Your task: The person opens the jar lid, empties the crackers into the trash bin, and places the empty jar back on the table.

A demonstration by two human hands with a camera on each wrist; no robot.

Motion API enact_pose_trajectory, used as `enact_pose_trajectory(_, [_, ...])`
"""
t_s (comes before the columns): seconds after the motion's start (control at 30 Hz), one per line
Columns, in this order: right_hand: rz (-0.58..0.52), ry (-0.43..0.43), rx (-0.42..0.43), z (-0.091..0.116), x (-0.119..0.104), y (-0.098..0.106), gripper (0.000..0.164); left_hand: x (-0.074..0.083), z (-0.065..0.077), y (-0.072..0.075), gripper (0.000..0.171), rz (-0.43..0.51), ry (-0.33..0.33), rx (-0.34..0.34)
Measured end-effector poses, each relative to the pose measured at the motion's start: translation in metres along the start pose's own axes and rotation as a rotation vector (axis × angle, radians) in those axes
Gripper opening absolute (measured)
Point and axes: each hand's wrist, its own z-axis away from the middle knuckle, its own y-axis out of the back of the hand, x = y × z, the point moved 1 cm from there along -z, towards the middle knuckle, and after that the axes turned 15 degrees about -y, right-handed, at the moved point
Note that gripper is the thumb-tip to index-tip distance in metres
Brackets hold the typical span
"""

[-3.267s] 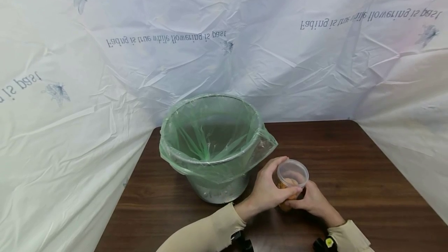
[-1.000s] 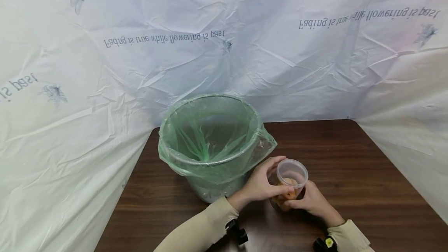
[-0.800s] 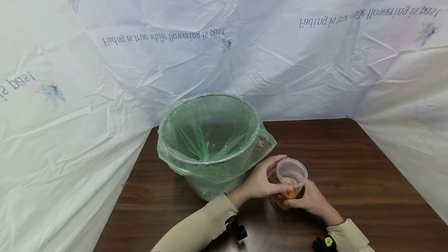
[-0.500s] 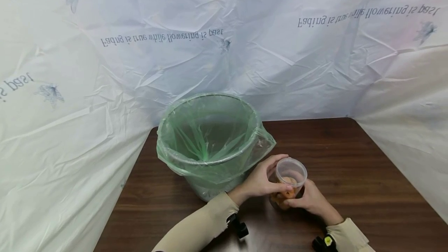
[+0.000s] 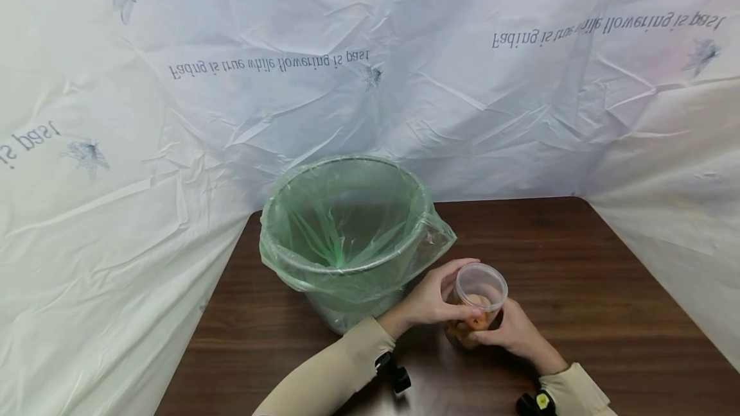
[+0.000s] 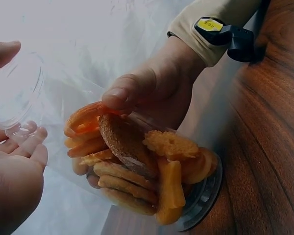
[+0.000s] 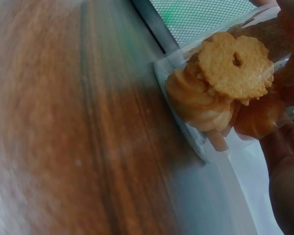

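A clear plastic jar (image 5: 480, 287) of cookies stands upright on the table, right of the bin. My left hand (image 5: 426, 297) grips its upper part, with the thumb across the near side and the fingers round the far side. Lower down, my right hand (image 5: 514, 332) holds the jar's body from the right. Through the wall in the left wrist view show several round and ridged cookies (image 6: 127, 181), brown and golden, stacked up to about mid-height. The right wrist view has a flower-shaped cookie (image 7: 235, 66) with a hole, close against the clear wall.
A metal mesh bin (image 5: 347, 316) lined with a green plastic bag (image 5: 347, 284) stands left of the jar, close to my left hand. The dark wooden table (image 5: 590, 287) extends right and back to a white printed sheet (image 5: 520, 114).
Since the earliest frame my left hand has shifted slightly left and its thumb has come off the rim's near right side. The jar and my right hand have stayed almost where they were.
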Motion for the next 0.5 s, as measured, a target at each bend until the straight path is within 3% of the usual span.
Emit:
enact_pose_trajectory(0.23, [0.010,-0.020,0.015,0.0006,-0.0005,-0.0004,0.073,0.0041,-0.0003,0.0008,0.070,0.076,0.006,-0.003])
enact_pose_trajectory(0.5, [0.018,-0.007,0.015,0.0008,0.0003,0.0002,0.076,0.0056,-0.0007,0.0004,0.067,0.048,0.006,0.000])
